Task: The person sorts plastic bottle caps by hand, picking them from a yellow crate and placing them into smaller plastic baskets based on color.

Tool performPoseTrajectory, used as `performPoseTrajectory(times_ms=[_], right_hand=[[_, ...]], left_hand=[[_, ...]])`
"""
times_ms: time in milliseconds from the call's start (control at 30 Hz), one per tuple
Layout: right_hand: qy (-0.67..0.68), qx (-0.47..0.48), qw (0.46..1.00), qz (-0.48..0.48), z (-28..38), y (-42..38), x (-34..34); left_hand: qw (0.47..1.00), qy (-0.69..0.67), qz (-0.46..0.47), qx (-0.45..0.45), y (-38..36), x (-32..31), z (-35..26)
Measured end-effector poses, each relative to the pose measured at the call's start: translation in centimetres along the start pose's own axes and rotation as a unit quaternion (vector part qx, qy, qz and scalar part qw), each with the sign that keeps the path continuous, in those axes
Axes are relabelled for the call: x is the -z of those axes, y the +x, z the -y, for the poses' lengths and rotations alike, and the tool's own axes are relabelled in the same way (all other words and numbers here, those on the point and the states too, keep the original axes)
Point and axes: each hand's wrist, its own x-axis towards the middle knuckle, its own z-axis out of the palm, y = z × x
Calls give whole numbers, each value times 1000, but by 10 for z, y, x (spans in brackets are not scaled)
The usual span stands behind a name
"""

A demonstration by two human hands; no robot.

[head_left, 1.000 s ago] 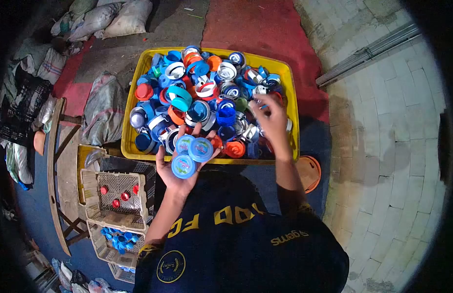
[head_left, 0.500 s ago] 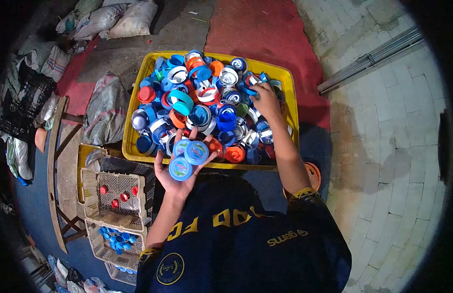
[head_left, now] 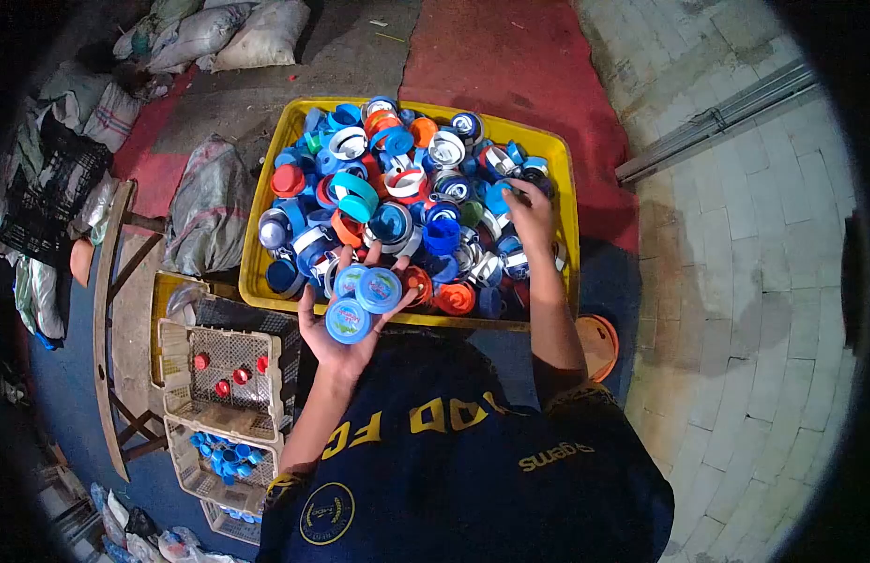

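My left hand (head_left: 346, 342), palm up with its fingers spread around them, holds three light-blue printed plastic caps (head_left: 348, 320) in front of the yellow tub (head_left: 379, 312). Over the tub's right side, my right hand (head_left: 534, 214) has its thumb and fingers on a blue cap (head_left: 497, 198). Below both hands lies a heap of mixed plastic caps and lids, among them a teal ring cap (head_left: 354, 195), a dark-blue cap (head_left: 442, 235) and an orange-red cap (head_left: 455, 298). My right fingertips partly cover the cap they touch.
Stacked crates (head_left: 219, 375) stand at the left, holding several red caps (head_left: 242, 375) and blue caps (head_left: 230, 460). Beyond them are a wooden frame (head_left: 102, 319) and a large sack (head_left: 210, 202). An orange round item (head_left: 596, 347) sits by my right elbow, near the block wall (head_left: 726, 375).
My right hand has drawn back slightly toward me and to the right, with a blue cap now at its fingertips. My left hand keeps the same three caps.
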Motion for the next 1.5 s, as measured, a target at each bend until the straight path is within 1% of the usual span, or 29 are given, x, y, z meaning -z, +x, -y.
performPoseTrajectory(times_ms=[67, 167, 200, 300, 333, 433, 467, 567, 600, 700, 733, 833, 867, 967, 1000, 1033, 1100, 1133, 1167, 1233, 1300, 1333, 1367, 1433, 1467, 1500], right_hand=[[-159, 80, 982, -59, -16, 3, 5], [-332, 118, 931, -99, -2, -6, 9], [-323, 127, 933, -95, 1, -7, 7], [-422, 185, 882, -96, 17, -12, 2], [-431, 180, 880, -85, 29, -14, -2], [-334, 213, 918, 23, 24, 3, -17], [-314, 255, 914, 32, 23, 9, -21], [-254, 175, 948, 84, 20, 31, -44], [-262, 214, 938, 75, 24, 36, -49], [-379, 84, 910, 143, 68, 35, -56], [-383, 84, 909, 142, 58, 42, -63], [-332, 88, 932, 114, 29, 57, -79], [-324, 105, 929, 145, 24, 62, -76], [-282, 96, 941, 163, 22, 62, -67], [-252, 78, 948, 177, 22, 61, -60], [-275, 141, 935, 172, 19, 63, -54], [-94, 91, 972, 195, 18, 60, -31], [-23, 120, 983, 140, 21, 52, -24], [27, -19, 987, 158, 24, 45, -5], [-59, 23, 994, 90, 29, 27, 21], [-146, 119, 982, 5, 26, 10, 44], [-115, 247, 961, -40, 15, 6, 48], [-168, 166, 972, -3, 6, 2, 56], [-267, -4, 961, 68, 14, -17, 72], [-247, -26, 962, 111, 15, -21, 75], [-264, -24, 956, 123, 14, -24, 75]], left_hand=[[1000, 1, 5, 5, 2, 1, 0], [1000, 2, 1, 8, 2, 2, -1], [1000, 4, -2, 8, 2, 2, 0], [1000, 11, -2, 11, 2, 0, 1], [1000, 12, 3, 12, 2, 0, 1], [1000, 11, 14, 13, 1, 2, 1], [1000, 10, 19, 13, 2, 2, 1], [1000, 16, 17, 12, 2, 2, 2], [999, 9, 33, 12, 2, 4, 2], [998, 19, 49, 21, 3, 4, 4], [998, 23, 54, 24, 3, 4, 5], [999, 22, 41, 22, 2, 4, 5], [999, 22, 42, 19, 2, 5, 4], [999, 25, 37, 14, 2, 8, 2], [999, 32, 30, 11, 2, 7, 3], [999, 40, 21, 9, 2, 6, 3], [999, 47, 17, 4, 3, 6, 1], [999, 46, 21, 2, 3, 7, 0], [999, 46, 25, 1, 2, 8, 0], [999, 33, 6, -4, 3, 7, -1], [999, 36, 1, -7, 4, 7, -2], [1000, 23, 6, -6, 4, 7, -2], [1000, 25, 5, -6, 4, 6, -3], [1000, 27, 3, -3, 6, 4, -2], [1000, 28, 2, -1, 7, 4, -2], [1000, 29, 1, 2, 9, 4, -1]])
